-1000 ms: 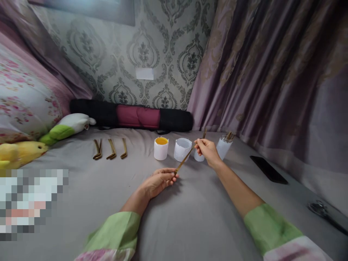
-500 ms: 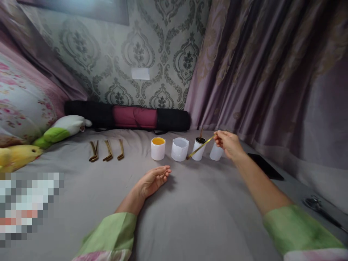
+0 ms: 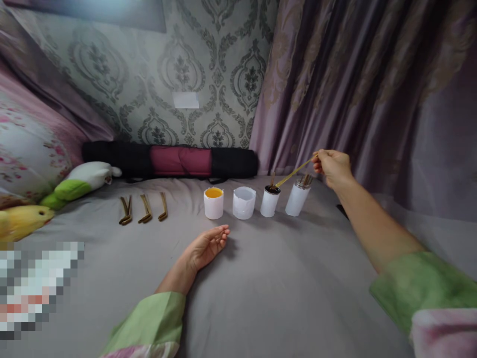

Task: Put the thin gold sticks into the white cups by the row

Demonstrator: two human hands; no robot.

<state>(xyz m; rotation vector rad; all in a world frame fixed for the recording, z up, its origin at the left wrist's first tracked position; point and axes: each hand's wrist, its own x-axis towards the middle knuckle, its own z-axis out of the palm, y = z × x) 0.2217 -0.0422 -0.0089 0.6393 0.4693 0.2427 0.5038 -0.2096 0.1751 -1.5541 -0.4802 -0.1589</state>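
Note:
My right hand (image 3: 332, 166) is raised at the right, pinching the upper end of a thin golden straw-like stick (image 3: 295, 173). The stick slants down to the left, its lower end at the rim of a narrow white can (image 3: 270, 204) with dark contents and a short brown stick standing in it. Whether the tip is inside I cannot tell. My left hand (image 3: 208, 245) rests on the grey sheet, palm sideways, fingers loosely bent and apart, holding nothing. Beyond it stand a white tub (image 3: 213, 206) with orange-yellow contents and a translucent white tub (image 3: 244, 205).
Another white can (image 3: 297, 200) at the right holds several thin sticks. Bent brown-gold sticks (image 3: 145, 209) lie in small groups at the left. A black and maroon roll (image 3: 181, 160) lies along the wall. Plush toys (image 3: 84, 181) are at far left; a curtain (image 3: 335, 89) hangs right.
My right hand has moved up and right with the golden stick, whose lower end went from beside the translucent tub to the narrow can's rim. My left hand stays on the sheet.

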